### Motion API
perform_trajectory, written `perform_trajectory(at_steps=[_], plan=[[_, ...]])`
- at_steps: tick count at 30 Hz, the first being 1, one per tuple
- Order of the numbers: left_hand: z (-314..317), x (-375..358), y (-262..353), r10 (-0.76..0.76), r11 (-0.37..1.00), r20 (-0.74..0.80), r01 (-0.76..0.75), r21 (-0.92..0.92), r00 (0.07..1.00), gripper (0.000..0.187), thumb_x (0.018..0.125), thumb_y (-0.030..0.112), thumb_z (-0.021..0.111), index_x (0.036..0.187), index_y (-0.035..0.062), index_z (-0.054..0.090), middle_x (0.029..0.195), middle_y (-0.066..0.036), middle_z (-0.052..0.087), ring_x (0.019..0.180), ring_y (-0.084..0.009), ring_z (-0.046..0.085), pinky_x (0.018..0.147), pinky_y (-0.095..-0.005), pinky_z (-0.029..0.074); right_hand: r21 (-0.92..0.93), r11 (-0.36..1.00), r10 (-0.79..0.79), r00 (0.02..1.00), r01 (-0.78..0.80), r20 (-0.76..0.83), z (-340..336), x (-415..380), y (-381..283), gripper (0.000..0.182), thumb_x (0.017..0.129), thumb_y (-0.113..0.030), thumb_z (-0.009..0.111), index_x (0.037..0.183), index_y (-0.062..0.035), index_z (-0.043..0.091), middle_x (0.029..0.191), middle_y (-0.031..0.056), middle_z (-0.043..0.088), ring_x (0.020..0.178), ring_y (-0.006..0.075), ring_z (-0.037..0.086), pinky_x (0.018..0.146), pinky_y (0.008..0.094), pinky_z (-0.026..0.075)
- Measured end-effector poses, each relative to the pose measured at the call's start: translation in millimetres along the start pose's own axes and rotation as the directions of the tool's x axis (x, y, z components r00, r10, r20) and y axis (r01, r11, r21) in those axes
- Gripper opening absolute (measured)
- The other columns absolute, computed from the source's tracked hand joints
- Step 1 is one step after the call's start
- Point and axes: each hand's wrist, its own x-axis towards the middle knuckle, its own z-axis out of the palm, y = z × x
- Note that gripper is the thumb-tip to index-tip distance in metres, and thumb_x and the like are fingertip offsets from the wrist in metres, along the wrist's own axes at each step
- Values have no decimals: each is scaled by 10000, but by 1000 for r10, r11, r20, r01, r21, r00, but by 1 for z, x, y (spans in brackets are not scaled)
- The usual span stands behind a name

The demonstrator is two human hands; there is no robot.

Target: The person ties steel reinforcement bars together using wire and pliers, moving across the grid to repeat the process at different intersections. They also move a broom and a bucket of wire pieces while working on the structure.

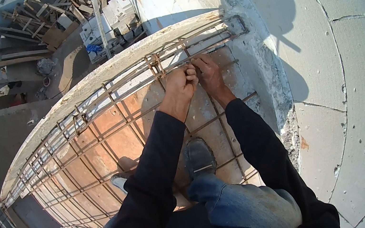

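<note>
From your head camera, a concrete slab lies to your right and scrap timber is piled far left, below. Your shoe stands on the rebar grid. Your left hand and right hand touch, fingers pinched together on a far rebar bar.

My black sleeves and blue jeans above rust-brown rebar grid, orange-tan formwork, pale grey concrete.
</note>
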Motion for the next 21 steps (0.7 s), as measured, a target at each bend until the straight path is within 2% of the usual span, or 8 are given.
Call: perform_trajectory(at_steps=[4, 6, 8, 10, 11, 14, 17, 21], plan=[[25, -26, -18, 58, 986, 42, -51, -157, 997, 113, 982, 68, 408, 975, -11, 489, 797, -44, 540, 604, -70, 515, 470, -170, 446, 54, 998, 23, 999, -25, 29, -1, -6, -1, 150, 780, -3, 603, 928, -25, 610, 943, 132, 601, 855, 320, 606, 712, 381, 503], [40, -41, -20, 97, 982, 2, -95, -164, 995, 131, 984, 72, 412, 959, -15, 507, 805, -44, 547, 617, -83, 534, 486, -175, 457, 238, 964, 125, 992, -117, -19, 4, -11, 2, 157, 792, -78, 623, 939, -24, 610, 962, 129, 603, 872, 313, 605, 732, 388, 510], [48, -44, -24, 95, 995, 81, -93, -28, 992, 135, 979, 65, 423, 930, -9, 526, 805, -57, 556, 628, -105, 555, 478, -177, 455, 181, 975, 133, 991, -126, -25, 5, -15, 3, 163, 786, -83, 616, 941, -33, 618, 958, 126, 606, 871, 308, 605, 731, 384, 507], [67, -38, -44, 259, 963, -13, -258, 74, 966, 137, 965, 103, 486, 899, 1, 548, 784, -85, 574, 642, -115, 572, 469, -168, 434, 8, 998, 70, 997, -70, 20, 1, -16, 1, 171, 780, -88, 608, 943, -41, 626, 955, 122, 609, 869, 302, 604, 730, 380, 504], [56, 4, -71, 555, 794, 40, -543, 274, 831, 136, 940, 133, 538, 887, 9, 554, 775, -100, 582, 646, -132, 579, 463, -200, 438, -99, 995, 26, 998, -21, 52, -2, -14, -2, 175, 777, -91, 604, 944, -45, 630, 953, 121, 610, 869, 300, 604, 729, 378, 502], [97, 15, -89, 610, 624, -46, -444, 644, 791, 171, 907, 135, 539, 978, -20, 539, 827, -161, 592, 718, -195, 598, 545, -266, 459, -377, 917, -73, 983, 133, 170, -9, -6, -4, 190, 768, -98, 593, 946, -57, 642, 948, 116, 614, 867, 292, 604, 728, 371, 498], [118, 11, -109, 590, 487, 37, -392, 781, 807, 270, 874, 137, 539, 1069, -50, 525, 878, -221, 601, 789, -258, 618, 627, -331, 481, -472, 852, -114, 961, 226, 254, -6, 1, -4, 207, 758, -106, 582, 949, -70, 653, 944, 110, 618, 865, 284, 604, 726, 365, 494], [130, 0, -128, 529, 337, 121, -338, 879, 840, 428, 831, 140, 539, 1190, -89, 505, 947, -302, 614, 884, -342, 644, 737, -419, 509, -455, 836, -150, 925, 307, 348, -5, 17, -1, 186, 777, -79, 539, 923, -72, 653, 1005, 90, 615, 961, 299, 586, 812, 407, 489]])
